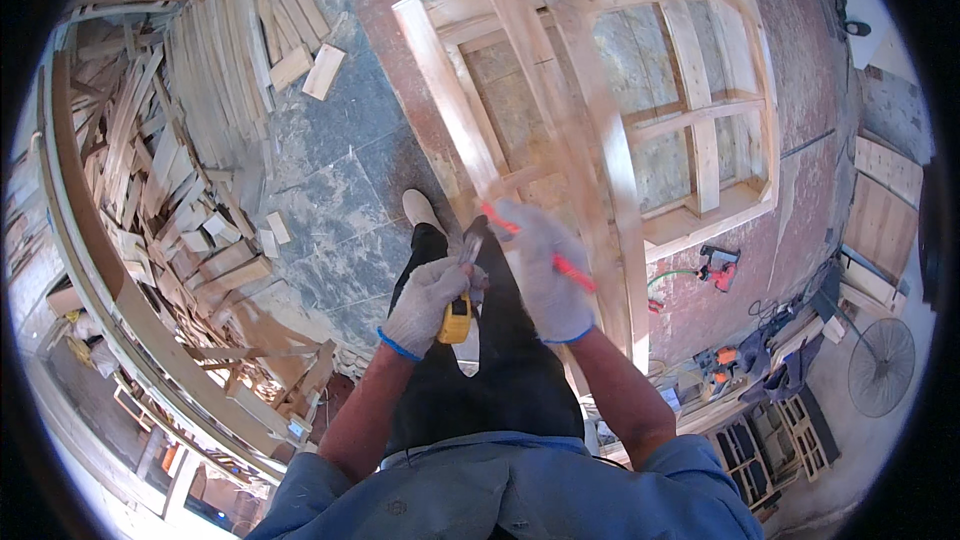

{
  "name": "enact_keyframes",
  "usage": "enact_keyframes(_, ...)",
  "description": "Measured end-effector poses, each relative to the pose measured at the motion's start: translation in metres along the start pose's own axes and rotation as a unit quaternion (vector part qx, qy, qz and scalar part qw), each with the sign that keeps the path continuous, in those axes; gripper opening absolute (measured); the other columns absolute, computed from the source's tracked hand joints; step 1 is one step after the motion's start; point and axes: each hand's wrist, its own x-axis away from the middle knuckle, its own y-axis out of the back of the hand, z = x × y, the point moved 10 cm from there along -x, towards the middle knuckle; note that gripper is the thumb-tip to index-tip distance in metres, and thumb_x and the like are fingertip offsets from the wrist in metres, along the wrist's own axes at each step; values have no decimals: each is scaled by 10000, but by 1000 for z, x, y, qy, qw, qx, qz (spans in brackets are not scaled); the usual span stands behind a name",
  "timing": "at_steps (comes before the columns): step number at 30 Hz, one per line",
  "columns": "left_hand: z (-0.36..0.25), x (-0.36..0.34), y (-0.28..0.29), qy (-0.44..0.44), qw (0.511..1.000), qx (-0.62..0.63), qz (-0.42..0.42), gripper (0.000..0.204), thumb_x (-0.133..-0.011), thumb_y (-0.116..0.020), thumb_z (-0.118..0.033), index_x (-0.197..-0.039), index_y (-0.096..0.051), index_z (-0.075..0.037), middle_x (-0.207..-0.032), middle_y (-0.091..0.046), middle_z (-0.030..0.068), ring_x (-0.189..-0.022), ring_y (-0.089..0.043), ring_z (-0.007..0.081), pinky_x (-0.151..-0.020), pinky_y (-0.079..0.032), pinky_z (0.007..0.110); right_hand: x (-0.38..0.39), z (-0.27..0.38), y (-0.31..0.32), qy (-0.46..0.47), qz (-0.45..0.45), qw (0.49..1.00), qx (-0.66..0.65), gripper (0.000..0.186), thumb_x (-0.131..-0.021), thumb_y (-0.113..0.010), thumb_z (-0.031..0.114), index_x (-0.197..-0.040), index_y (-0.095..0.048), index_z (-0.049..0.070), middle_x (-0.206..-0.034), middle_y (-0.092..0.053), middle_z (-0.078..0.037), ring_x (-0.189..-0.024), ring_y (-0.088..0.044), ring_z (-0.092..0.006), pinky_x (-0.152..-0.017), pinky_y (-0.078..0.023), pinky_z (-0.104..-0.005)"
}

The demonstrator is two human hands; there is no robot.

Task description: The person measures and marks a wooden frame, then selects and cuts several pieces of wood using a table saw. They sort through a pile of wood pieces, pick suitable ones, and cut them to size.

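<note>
My left hand (425, 300), in a pale work glove with a blue cuff, grips a yellow tape measure (455, 321) near the middle of the view, above my legs. A short stretch of tape or metal at its top is too blurred to make out. My gloved right hand (547, 280), just to the right, is closed on a red pencil or marker (570, 270) and is smeared by motion. Beyond my hands lies a wooden frame (700, 40) with crossbars and long boards, its near part also blurred.
Piles of timber offcuts (220, 260) and stacked strips (215, 50) fill the left side. A red nail gun (720, 270) with a green hose lies right of the frame. Further right are a floor fan (880, 365), orange-and-black tools (720, 365) and leaning panels (880, 200).
</note>
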Motion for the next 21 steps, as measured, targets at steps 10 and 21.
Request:
enact_keyframes(10,12,38,31,-282,952,-118,-16,246,-1020,-532,-251,-1152,-609,-57,-1053,-643,38,-966,-625,123,-850,-503,291,59,-9,-110,95,161,978,93,389,-1018,-546,278,-1271,-622,-8,-1239,-643,-228,-1112,-640,-371,-955,-505,-414)
enact_keyframes(21,123,88,156,-123,821,555,53,266,-1031,-542,-259,-1196,-615,-63,-1091,-676,52,-1002,-666,135,-884,-547,310,151,-16,-288,99,332,921,176,389,-1007,-488,155,-1352,-578,-1,-1295,-604,-244,-1165,-613,-340,-980,-483,-395)
